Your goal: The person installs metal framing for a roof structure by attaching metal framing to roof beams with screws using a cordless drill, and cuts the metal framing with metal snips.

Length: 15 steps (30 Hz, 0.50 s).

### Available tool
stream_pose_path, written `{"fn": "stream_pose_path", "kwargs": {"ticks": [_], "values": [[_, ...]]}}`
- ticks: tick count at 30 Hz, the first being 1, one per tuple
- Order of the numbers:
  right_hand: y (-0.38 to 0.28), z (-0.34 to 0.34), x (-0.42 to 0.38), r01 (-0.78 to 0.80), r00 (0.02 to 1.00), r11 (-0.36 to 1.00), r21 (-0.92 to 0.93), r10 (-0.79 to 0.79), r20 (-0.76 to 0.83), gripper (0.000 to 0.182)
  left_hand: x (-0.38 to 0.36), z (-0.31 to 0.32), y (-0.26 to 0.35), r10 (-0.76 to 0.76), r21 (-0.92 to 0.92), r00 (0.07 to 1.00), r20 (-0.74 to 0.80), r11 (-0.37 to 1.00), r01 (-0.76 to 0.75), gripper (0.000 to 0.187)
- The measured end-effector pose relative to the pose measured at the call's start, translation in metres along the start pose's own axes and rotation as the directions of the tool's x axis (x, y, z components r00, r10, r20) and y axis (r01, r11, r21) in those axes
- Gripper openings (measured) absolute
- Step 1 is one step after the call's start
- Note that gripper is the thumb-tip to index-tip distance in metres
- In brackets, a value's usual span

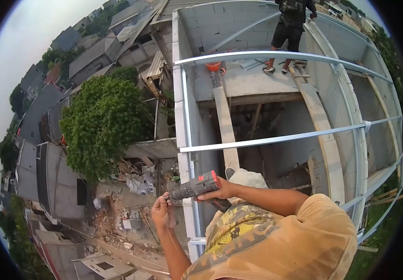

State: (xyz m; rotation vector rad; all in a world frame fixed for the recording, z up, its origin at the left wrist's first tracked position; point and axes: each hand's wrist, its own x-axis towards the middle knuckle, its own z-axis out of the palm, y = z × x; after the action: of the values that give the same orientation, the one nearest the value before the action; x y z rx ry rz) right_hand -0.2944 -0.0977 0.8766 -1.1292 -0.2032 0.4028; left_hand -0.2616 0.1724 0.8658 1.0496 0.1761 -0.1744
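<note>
A dark grey and red cordless drill (194, 185) is gripped in my right hand (222, 190), its nose pointing left. At the drill's tip, the fingers of my left hand (162, 210) are pinched together on a small dark piece, too small to make out. Both hands are over the top of a pale block wall (184, 168). A silvery metal channel (189, 140) runs along that wall, and a metal beam (266, 139) crosses from it to the right, just beyond the drill.
Below the wall on the left lies ground with rubble (122, 214). An open drop (266, 135) shows between planks (224, 121). A person (291, 28) stands on the far slab near an orange bucket (213, 66). Another metal beam (257, 57) spans ahead.
</note>
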Motion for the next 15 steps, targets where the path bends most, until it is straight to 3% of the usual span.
{"fn": "stream_pose_path", "kwargs": {"ticks": [3,7,11,13,15], "values": [[-0.009,-0.001,0.017,0.11,0.99,0.992,-0.057,-0.105,0.089,0.033,0.001,-0.008,-0.001,0.005,0.028,0.995,-0.096,1.0,-0.002,0.026],[-0.001,-0.026,0.042,0.065,0.98,0.991,-0.115,-0.042,0.193,0.032,0.008,-0.019,0.002,-0.08,0.115,0.991,-0.103,0.989,0.092,0.026],[0.013,-0.06,0.062,0.014,0.982,0.99,-0.14,0.013,0.186,0.032,0.033,-0.006,-0.022,-0.127,-0.088,0.987,-0.094,0.989,0.119,0.025],[0.009,-0.077,0.075,-0.052,0.996,0.997,0.059,0.047,0.081,0.032,0.056,0.016,-0.037,-0.197,-0.487,0.976,-0.092,0.864,0.128,0.025],[-0.002,-0.101,0.095,-0.144,0.987,0.986,0.088,0.136,0.089,0.032,0.084,0.033,-0.05,-0.187,-0.548,0.98,-0.073,0.828,0.117,0.022]]}}
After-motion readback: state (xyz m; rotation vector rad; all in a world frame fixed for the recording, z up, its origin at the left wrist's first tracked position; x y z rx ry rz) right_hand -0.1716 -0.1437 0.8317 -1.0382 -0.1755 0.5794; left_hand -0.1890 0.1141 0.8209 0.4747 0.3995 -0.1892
